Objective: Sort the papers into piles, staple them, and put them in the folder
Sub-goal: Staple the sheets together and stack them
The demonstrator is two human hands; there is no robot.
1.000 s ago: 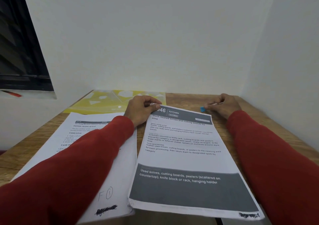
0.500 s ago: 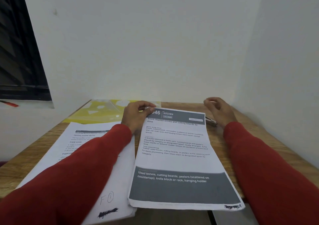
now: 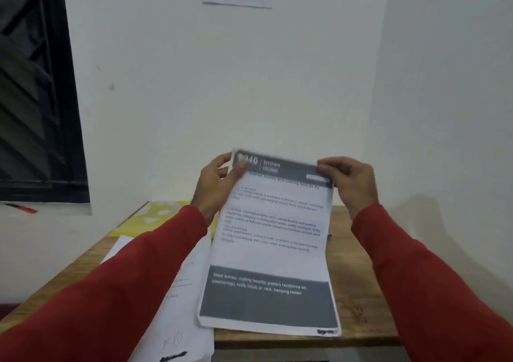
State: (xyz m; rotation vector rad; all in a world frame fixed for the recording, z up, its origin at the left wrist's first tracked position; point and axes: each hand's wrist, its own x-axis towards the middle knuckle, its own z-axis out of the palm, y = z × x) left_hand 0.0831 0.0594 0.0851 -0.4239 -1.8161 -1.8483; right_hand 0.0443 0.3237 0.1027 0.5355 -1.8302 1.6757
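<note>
Head view: yellow folder, contents unclear.

dim, flat indoor light; motion blur, text smeared; wide-angle bend.

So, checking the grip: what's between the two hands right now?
In the head view, only the top edge of the kitchen sheet spans between the left hand and right hand, each pinching a corner.
</note>
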